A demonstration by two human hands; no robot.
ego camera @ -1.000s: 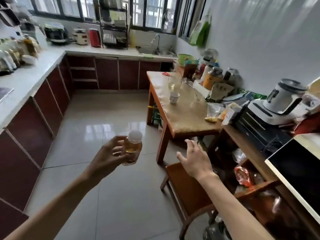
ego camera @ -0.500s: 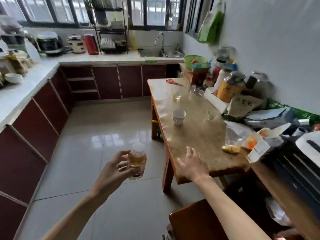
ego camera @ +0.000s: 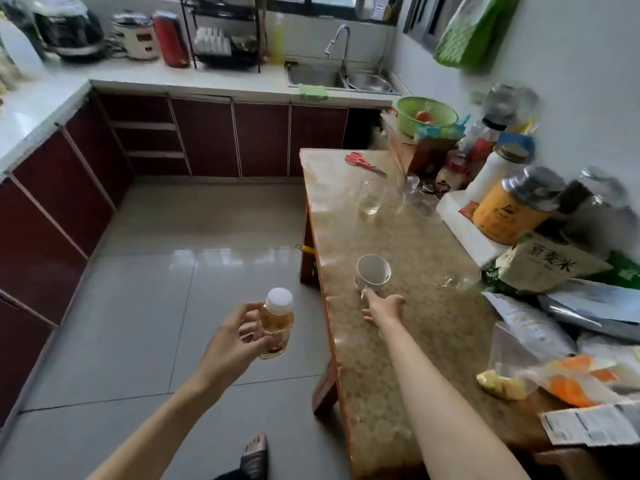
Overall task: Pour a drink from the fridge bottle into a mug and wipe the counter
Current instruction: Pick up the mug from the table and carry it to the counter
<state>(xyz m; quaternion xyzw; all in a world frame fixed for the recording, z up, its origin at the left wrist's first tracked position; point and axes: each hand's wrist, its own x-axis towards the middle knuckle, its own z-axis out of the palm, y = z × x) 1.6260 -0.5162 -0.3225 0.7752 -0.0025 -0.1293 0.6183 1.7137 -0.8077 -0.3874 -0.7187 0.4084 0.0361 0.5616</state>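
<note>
My left hand (ego camera: 235,337) holds a small clear bottle (ego camera: 276,323) of amber drink with a white cap, upright over the floor left of the table. A white mug (ego camera: 373,271) stands on the speckled table (ego camera: 408,341) near its left edge. My right hand (ego camera: 382,306) stretches over the table, fingers apart, fingertips just short of the mug's base. It holds nothing.
A drinking glass (ego camera: 371,199), red scissors (ego camera: 363,162) and a low glass dish (ego camera: 457,277) lie farther along the table. Jars, tins and bags crowd its right side. A green cloth (ego camera: 312,91) sits by the sink (ego camera: 322,75) on the white counter.
I have stepped closer to the table. My right hand has reached forward over the tabletop to the mug. The bottle has stayed in my left hand.
</note>
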